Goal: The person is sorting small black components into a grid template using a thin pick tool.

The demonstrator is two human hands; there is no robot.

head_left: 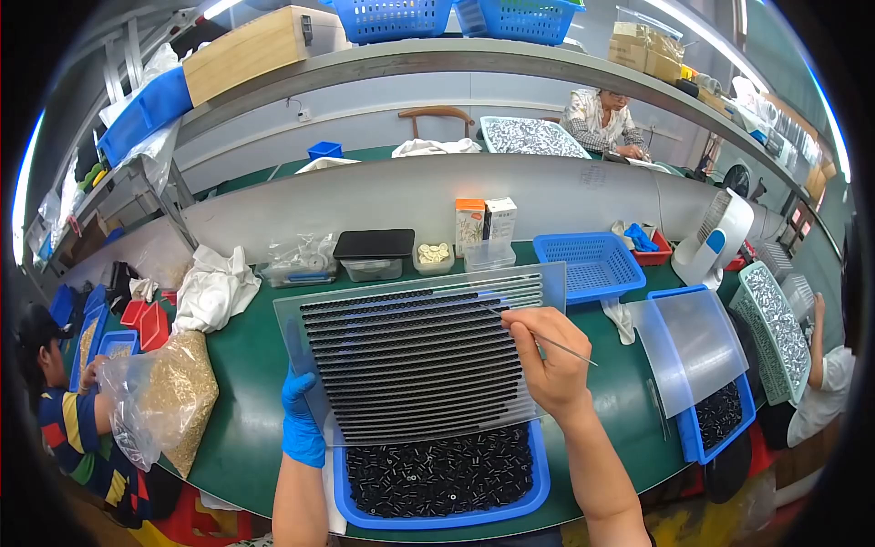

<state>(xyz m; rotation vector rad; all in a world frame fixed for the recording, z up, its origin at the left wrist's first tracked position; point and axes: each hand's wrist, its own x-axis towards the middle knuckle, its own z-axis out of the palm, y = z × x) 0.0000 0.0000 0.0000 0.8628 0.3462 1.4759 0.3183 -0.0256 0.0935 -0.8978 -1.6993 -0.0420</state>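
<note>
My left hand (303, 424), in a blue glove, is closed on the left edge of a clear plate (415, 433). The plate is tilted up above the table. Rows of small black cylindrical parts (410, 365) cover most of it, while a few pale rows show at its upper right. Bare, my right hand (551, 356) pinches a thin metal rod (574, 351), whose tip reaches over the upper rows. Below the plate's lower edge, a blue tray (437, 521) holds many loose black parts (428, 474), with a few silvery rings among them.
On the right stands another blue tray (702, 442) with black parts, partly under a frosted sheet (688, 342). Behind are a blue basket (588, 264), a black-lidded box (374, 248) and a white fan (715, 237). A bag of brass-coloured pieces (178, 401) lies left. People sit nearby.
</note>
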